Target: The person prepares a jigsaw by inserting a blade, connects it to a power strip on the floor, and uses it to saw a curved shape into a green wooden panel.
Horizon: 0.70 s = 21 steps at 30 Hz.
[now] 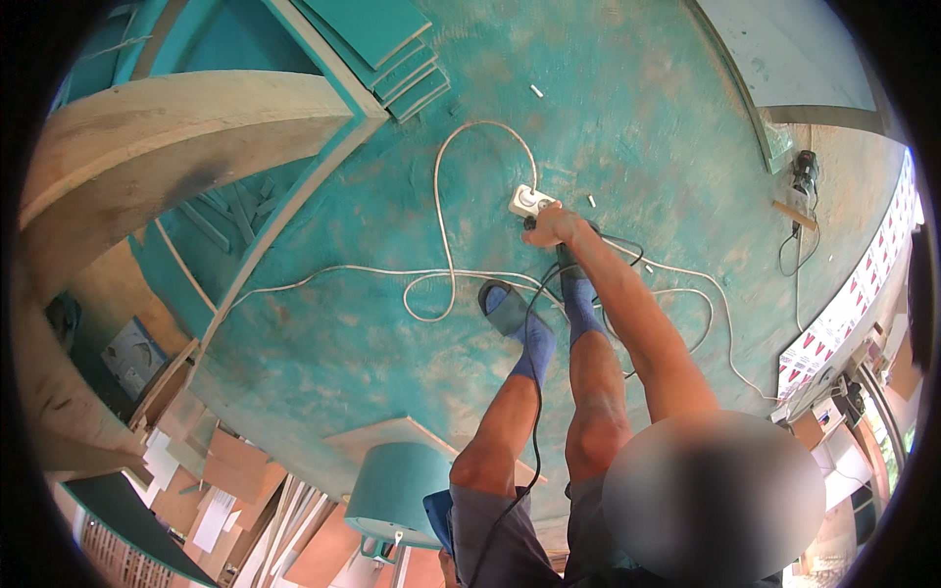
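Right arm (647, 318): extended downward, nearly straight, to the power strip (532, 203). Right hand (557, 225): back upward, fingers bent at the power strip's near end; closure obscured. Left hand (448, 568): well apart from the power strip, toward the body, mostly hidden; finger position not discernible.

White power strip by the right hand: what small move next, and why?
I'd probably ease the right hand slightly aside: it covers part of the white power strip, so whether the dark plug-like piece there is seated cannot be told.
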Tool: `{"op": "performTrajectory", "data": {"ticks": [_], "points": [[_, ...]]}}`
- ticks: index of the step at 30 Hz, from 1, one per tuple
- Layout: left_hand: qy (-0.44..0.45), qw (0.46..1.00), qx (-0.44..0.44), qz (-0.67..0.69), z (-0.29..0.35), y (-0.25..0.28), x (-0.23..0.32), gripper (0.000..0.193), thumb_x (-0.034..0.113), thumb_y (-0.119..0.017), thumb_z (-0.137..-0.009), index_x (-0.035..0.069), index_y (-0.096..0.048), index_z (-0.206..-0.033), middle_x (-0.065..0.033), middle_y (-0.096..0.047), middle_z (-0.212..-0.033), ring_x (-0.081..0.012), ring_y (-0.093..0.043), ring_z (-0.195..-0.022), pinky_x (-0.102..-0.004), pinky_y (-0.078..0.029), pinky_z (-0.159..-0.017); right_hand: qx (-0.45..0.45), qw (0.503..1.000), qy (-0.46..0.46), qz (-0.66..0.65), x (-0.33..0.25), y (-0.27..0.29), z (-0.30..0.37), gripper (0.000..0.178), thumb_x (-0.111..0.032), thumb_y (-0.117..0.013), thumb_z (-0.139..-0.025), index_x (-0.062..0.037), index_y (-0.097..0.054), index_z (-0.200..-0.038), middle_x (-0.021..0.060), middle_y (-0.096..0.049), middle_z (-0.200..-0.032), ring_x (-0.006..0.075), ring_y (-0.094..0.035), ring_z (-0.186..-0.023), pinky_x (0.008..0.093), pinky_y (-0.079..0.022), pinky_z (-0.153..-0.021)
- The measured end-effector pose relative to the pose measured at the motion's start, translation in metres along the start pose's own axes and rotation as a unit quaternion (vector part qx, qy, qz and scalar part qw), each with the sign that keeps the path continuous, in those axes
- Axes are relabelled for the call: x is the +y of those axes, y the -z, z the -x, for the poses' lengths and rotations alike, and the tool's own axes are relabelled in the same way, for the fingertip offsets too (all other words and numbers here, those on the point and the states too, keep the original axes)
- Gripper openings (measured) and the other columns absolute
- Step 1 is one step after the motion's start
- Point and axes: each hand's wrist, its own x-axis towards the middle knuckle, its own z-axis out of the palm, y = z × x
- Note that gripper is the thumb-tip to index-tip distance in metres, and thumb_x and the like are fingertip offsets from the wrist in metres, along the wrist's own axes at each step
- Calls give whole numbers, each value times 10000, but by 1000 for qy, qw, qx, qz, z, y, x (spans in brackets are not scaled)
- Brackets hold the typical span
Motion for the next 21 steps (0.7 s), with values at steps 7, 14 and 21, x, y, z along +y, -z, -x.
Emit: {"op": "performTrajectory", "data": {"ticks": [7,14,21], "points": [[-3,1000,-3,8,1,-6,4,229,149,-718,-769,19,-695,-957,-103,-713,-857,-217,-667,-749,-361,-540,-709,-15,994,14,-103,28,-11,-1,468,-318,-508,-979,50,-689,-1205,295,-685,-1216,437,-649,-1178,490,-511,-1004],[-2,1000,-3,7,4,-8,8,236,157,-725,-766,16,-696,-953,-105,-716,-859,-218,-668,-751,-362,-541,-711,-6,991,-40,-127,28,-5,1,440,-273,-559,-950,36,-676,-1241,282,-685,-1228,435,-657,-1173,483,-541,-970],[0,1000,-1,6,7,-7,13,244,164,-732,-763,13,-697,-950,-107,-720,-861,-219,-670,-753,-363,-541,-713,103,946,-204,-228,3,-12,10,383,-227,-586,-909,7,-704,-1188,251,-692,-1248,427,-676,-1157,486,-549,-990]]}}
